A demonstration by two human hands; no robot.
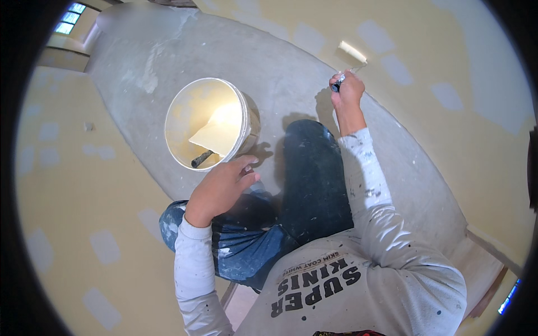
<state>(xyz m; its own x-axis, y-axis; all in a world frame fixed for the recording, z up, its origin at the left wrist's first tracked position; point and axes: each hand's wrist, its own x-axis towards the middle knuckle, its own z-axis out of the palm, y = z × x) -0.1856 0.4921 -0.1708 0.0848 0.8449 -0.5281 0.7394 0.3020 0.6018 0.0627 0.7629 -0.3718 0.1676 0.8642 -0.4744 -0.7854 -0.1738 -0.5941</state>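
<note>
My right hand point(348, 89) grips the handle of a paint roller point(352, 52), whose cream sleeve is at the yellow, patched wall point(414, 39) on the right. Left of it on the grey floor, a white bucket point(174, 110) holds a flat tool point(213, 134) coated in cream, its dark handle point(202, 158) lying low inside. My left hand point(221, 190) hovers near the bucket's lower right rim, fingers loosely bent and apart, holding nothing; whether it touches the rim I cannot tell.
I am low on the grey floor point(280, 67), my bent jeans-clad legs point(311, 173) below the bucket. Another yellow wall point(61, 185) runs along the left. A barred window point(69, 18) shows at the top left, and a pale board point(471, 263) at the lower right.
</note>
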